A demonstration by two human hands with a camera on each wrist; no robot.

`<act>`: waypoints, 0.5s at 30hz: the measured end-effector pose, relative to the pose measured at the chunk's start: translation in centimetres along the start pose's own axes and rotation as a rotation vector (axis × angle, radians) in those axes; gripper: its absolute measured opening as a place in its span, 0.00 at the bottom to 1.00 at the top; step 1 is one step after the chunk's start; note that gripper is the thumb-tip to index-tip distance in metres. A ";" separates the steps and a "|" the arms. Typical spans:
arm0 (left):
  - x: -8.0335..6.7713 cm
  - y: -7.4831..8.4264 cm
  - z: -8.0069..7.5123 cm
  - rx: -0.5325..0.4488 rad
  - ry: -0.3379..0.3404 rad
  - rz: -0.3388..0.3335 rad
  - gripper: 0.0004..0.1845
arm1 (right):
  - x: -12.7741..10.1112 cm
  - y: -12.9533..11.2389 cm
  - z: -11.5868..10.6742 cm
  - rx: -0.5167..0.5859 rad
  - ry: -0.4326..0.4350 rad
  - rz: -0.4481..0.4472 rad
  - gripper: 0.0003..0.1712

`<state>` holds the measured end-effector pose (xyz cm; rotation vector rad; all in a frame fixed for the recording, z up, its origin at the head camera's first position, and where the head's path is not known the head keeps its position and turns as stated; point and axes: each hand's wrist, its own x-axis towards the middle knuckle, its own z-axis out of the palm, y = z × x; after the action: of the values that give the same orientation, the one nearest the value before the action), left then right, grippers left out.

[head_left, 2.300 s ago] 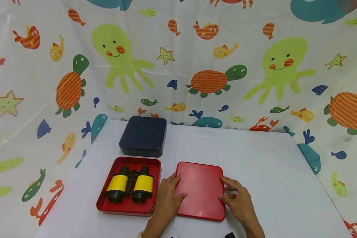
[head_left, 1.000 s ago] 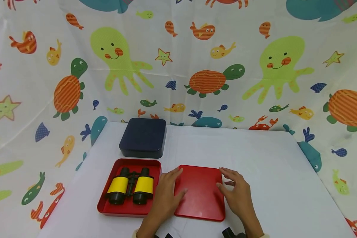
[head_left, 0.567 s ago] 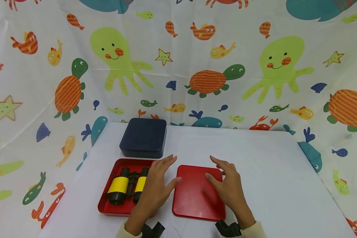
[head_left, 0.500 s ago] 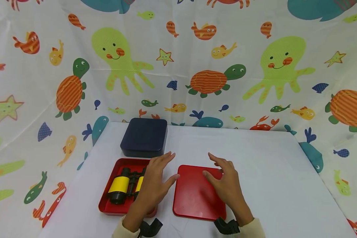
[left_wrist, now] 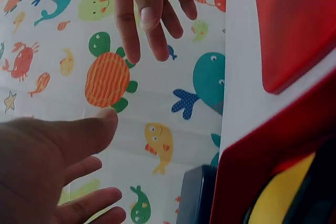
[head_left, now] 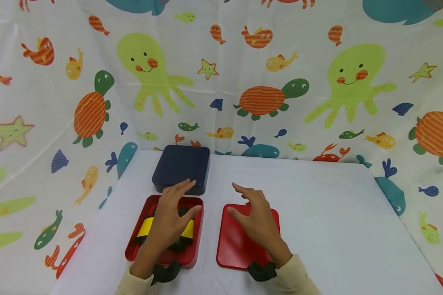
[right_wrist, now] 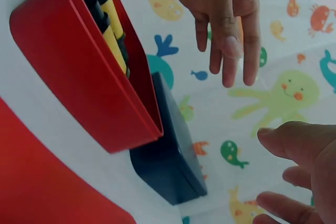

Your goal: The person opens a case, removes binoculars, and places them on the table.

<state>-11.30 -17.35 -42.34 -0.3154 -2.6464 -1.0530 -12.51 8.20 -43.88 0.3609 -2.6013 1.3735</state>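
Observation:
My left hand [head_left: 170,217] hovers over the red box [head_left: 199,233], fingers spread, holding nothing. Inside that box lie black-and-yellow binoculars [head_left: 145,227], partly covered by the hand in the head view; their yellow barrels also show in the right wrist view. A flat red lid [head_left: 236,246] lies on the table to the box's right. Over its upper part hangs my right hand [head_left: 256,217], fingers apart and thumb out, holding nothing. In the left wrist view both hands are raised, facing each other, with the red box's rim [left_wrist: 231,166] at the right.
Behind the red box sits a dark navy box [head_left: 181,164], close to its far edge. A white-covered table [head_left: 317,213] extends to the right. Cloth printed with sea animals [head_left: 221,61] hangs behind and at the sides.
Both hands have left the edges of the red lid, risen and shifted left. My left hand now covers part of the binoculars. The lid and boxes stay where they were.

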 end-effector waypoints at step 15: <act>-1.7 -3.8 -3.7 0.051 -0.058 -0.074 0.39 | 0.1 -2.4 3.5 0.028 -0.168 -0.007 0.46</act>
<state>-10.21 -22.85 -42.73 -0.2419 -2.7509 -1.0106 -12.08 3.94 -43.89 0.5095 -2.7130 1.4363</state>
